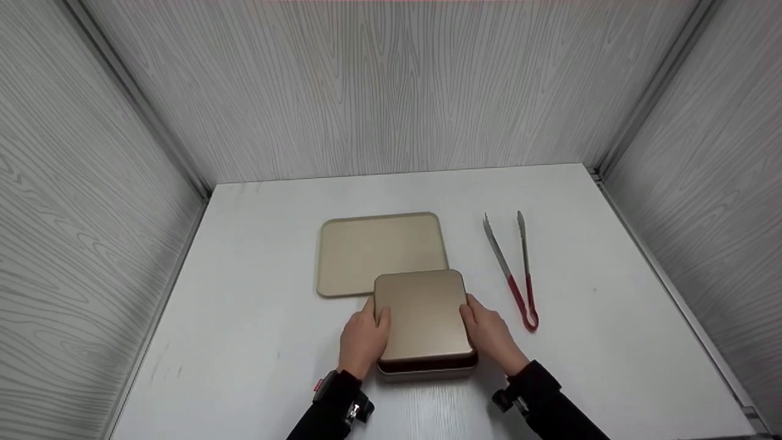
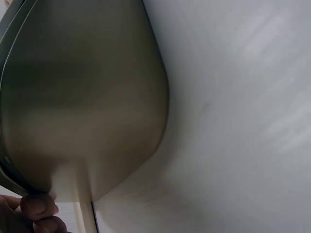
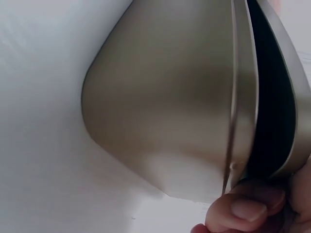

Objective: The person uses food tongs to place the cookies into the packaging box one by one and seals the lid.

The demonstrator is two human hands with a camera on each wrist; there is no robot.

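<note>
A gold metal tin (image 1: 427, 374) stands on the white table in front of the person. Its lid (image 1: 424, 315) sits tilted, with a dark gap along the near edge and, in the right wrist view, between the tin's wall (image 3: 165, 97) and the raised lid (image 3: 303, 104). The left hand (image 1: 365, 339) grips the lid's left edge, thumb on top. On the opposite edge the right hand (image 1: 493, 336) holds the lid the same way, its fingertips (image 3: 249, 209) right at the seam. The tin's inside is mostly hidden under the lid.
Behind the tin lies a flat beige tray (image 1: 379, 250), partly overlapped by the lid in the head view. Red-handled metal tongs (image 1: 513, 278) lie spread to the right. Grey wood-grain panels (image 1: 391, 85) enclose the table at the back and both sides.
</note>
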